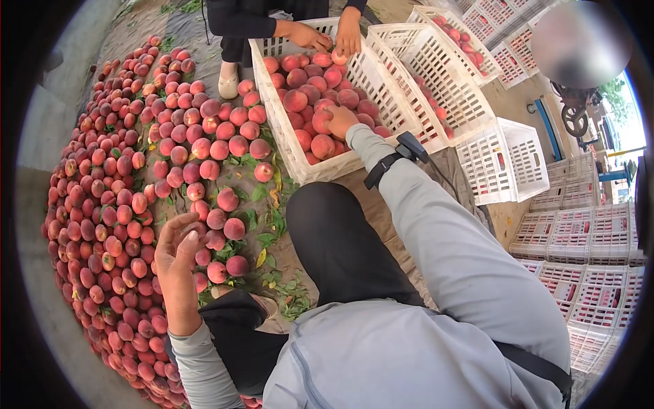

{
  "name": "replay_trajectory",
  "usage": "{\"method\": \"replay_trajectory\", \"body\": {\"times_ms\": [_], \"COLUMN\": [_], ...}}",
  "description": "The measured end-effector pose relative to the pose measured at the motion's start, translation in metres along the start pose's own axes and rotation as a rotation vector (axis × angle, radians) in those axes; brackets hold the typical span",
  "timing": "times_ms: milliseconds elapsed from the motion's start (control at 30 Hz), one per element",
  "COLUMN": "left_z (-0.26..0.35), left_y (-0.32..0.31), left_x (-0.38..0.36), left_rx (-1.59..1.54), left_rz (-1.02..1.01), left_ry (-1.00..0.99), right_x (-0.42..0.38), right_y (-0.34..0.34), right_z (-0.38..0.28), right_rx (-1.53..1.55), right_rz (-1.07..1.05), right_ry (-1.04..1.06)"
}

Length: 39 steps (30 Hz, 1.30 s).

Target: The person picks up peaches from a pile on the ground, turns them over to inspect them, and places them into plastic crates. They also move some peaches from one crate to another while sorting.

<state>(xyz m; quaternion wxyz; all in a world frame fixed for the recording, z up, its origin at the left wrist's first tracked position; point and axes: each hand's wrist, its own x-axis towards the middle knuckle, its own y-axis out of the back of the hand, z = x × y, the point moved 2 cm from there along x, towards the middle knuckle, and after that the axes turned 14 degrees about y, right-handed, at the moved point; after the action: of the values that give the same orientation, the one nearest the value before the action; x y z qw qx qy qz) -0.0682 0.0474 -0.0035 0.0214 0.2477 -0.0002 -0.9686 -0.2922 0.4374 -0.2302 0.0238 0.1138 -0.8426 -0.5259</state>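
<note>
My right hand (341, 121) reaches into a white plastic crate (310, 173) with its fingers around a peach (321, 122). Other red peaches lie beneath and around that fruit, filling much of the crate. On the left, my left hand (178, 269) is raised over the ground pile of peaches (126, 225). Its fingers are curved and apart from the thumb, with no fruit visible in them. At the crate's far end, another person's two hands (327, 37) are at the peaches.
More white crates (436, 82) stand to the right, some with peaches inside. An upright crate (501, 163) is beside them. Stacked crates (579, 235) line the far right. Green leaves (291, 293) litter the ground near my knees. The other person's shoe (229, 80) is beside the pile.
</note>
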Motion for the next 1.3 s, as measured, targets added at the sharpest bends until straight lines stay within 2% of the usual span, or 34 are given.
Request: {"method": "replay_trajectory", "body": {"times_ms": [133,200,233,300,333,400,433,567,633,667,733,867,933,967,1000,1033,1133,1200,1233,1300], "left_z": [-0.001,-0.003,-0.003,-0.003,-0.004,-0.004,-0.003,-0.002,-0.004,-0.004,-0.004,-0.002,-0.001,0.002,0.005,0.007,0.013,0.029,0.033,0.024], "left_y": [-0.002,-0.002,-0.001,-0.002,-0.002,-0.002,-0.003,0.001,0.003,0.005,0.006,0.008,0.007,0.007,0.012,0.014,0.049,0.072,0.09,0.124], "left_x": [0.001,-0.001,0.0,-0.002,-0.003,-0.002,-0.002,-0.001,-0.002,-0.001,-0.001,-0.001,-0.002,-0.001,-0.003,-0.007,-0.015,-0.029,-0.038,-0.055], "left_rx": [-0.014,0.061,0.064,0.105,0.11,0.09,0.094,0.062,0.048,0.066,0.086,0.082,0.064,0.117,0.175,0.157,0.133,-0.094,-0.217,-0.359], "left_rz": [-0.005,-0.013,-0.012,-0.022,-0.027,-0.018,-0.017,0.022,0.022,0.025,0.023,0.04,0.088,0.084,0.102,0.132,0.24,0.412,0.436,0.551], "left_ry": [-0.036,-0.027,-0.02,-0.014,-0.009,-0.016,-0.016,-0.017,-0.031,-0.032,-0.031,-0.035,-0.028,-0.046,-0.051,-0.081,-0.191,-0.319,-0.359,-0.452], "right_x": [-0.004,-0.002,0.001,0.003,0.003,0.015,0.027,0.015,0.01,0.009,0.007,0.006,0.011,0.015,0.025,0.016,0.028,0.019,0.02,0.021], "right_y": [0.003,0.002,0.0,0.004,0.0,-0.009,-0.027,-0.015,-0.015,-0.012,-0.01,-0.014,-0.022,-0.023,-0.025,-0.017,-0.027,-0.003,0.006,0.033], "right_z": [-0.008,-0.009,-0.009,-0.02,-0.023,-0.032,-0.023,-0.023,-0.014,-0.014,-0.012,-0.014,-0.014,-0.016,-0.019,-0.034,-0.007,-0.023,-0.03,-0.046], "right_rx": [-0.087,0.042,0.046,0.0,0.003,-0.25,-0.353,-0.308,-0.388,-0.39,-0.334,-0.323,-0.543,-0.749,-0.773,-0.799,-0.547,-0.393,-0.392,-0.31], "right_rz": [0.017,0.146,0.141,0.172,0.17,0.219,0.178,0.159,0.122,0.122,-0.025,-0.017,0.06,0.064,-0.08,-0.058,-0.045,-0.159,-0.17,0.013], "right_ry": [0.082,0.03,0.027,0.174,0.167,0.372,0.402,0.453,0.573,0.574,0.502,0.475,0.533,0.617,0.48,0.52,0.606,0.623,0.647,0.408]}}
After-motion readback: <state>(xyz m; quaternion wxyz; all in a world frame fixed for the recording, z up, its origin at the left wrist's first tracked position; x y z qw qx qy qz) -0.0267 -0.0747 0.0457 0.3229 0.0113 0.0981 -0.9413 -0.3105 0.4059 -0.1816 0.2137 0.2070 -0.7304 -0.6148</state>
